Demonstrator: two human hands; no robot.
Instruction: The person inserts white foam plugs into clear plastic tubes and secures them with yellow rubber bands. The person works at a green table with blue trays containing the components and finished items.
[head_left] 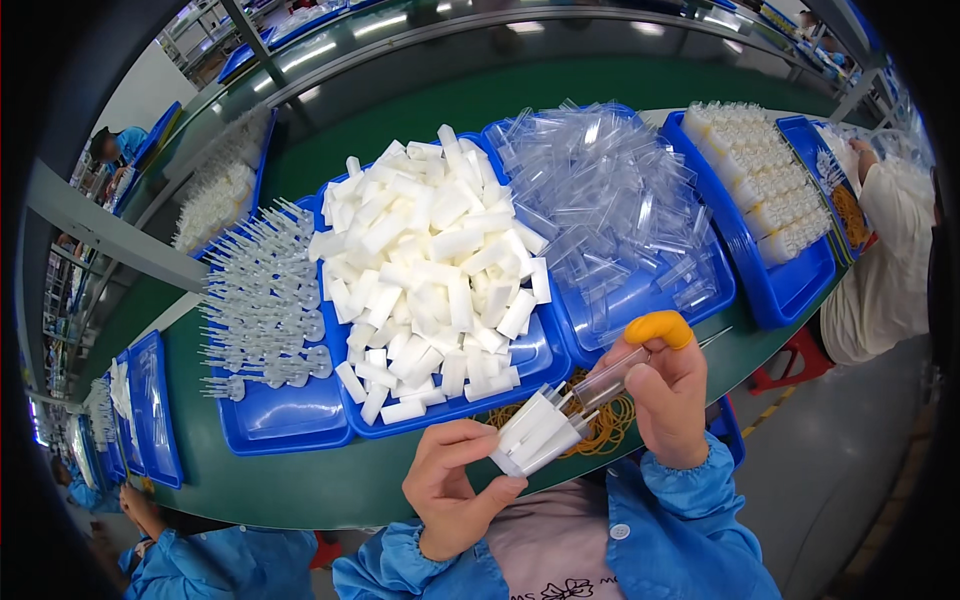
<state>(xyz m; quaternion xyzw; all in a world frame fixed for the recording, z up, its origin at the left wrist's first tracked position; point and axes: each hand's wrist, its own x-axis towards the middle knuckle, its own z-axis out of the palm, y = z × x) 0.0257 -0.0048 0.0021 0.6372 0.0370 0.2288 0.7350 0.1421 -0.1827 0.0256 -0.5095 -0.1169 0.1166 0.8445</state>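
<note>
My left hand is closed around the lower end of a bundle of white cylinders with thin stems sticking out of the top. My right hand, an orange-yellow finger cot on one finger, pinches a clear plastic tube. The tube's lower end meets the bundle's top; whether it sits over a stem, I cannot make out. A thin pale rod sticks out past my right fingers. Behind the bundle lies a heap of tan rubber bands.
Ahead on the green table are blue trays of white foam cylinders, clear tubes and stemmed translucent parts. Finished-looking bundles fill a tray at right. Co-workers sit at the left and right.
</note>
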